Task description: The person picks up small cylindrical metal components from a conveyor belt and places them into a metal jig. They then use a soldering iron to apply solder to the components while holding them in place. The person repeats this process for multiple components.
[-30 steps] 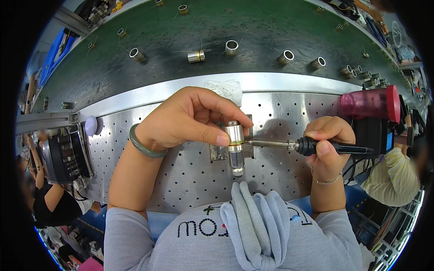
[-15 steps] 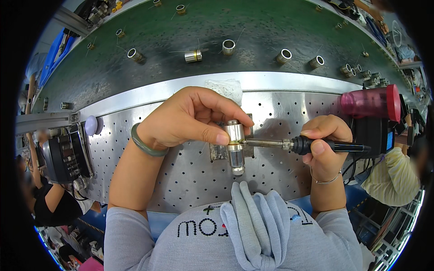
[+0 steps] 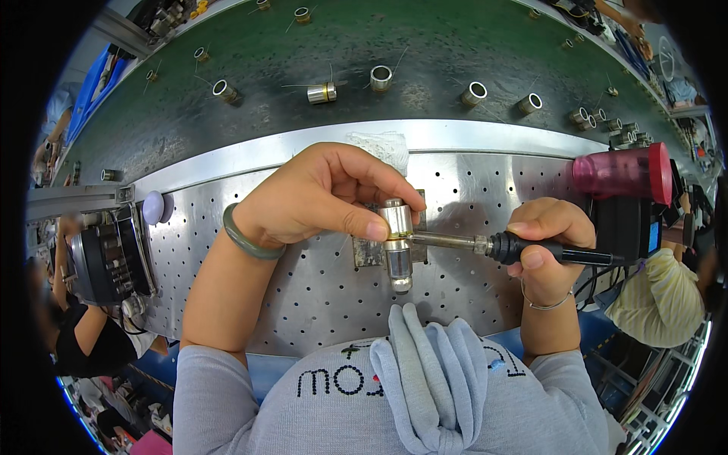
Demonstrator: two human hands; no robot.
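My left hand [image 3: 322, 197] grips a small silver metal cylinder [image 3: 396, 243] between thumb and fingers, over a little metal fixture [image 3: 367, 253] on the perforated steel bench [image 3: 250, 303]. A green bangle sits on that wrist. My right hand [image 3: 547, 244] holds a black-handled soldering iron [image 3: 531, 249] level, its metal tip touching the cylinder's side at a yellowish band.
Behind the bench runs a green conveyor belt [image 3: 425, 45] carrying several more metal cylinders [image 3: 321, 92]. A red-capped container [image 3: 622, 173] stands at the right, a black device [image 3: 106, 262] at the left. Other people sit at both sides.
The iron and the cylinder stay together; both hands hold almost still, the right hand shifting only slightly on the handle.
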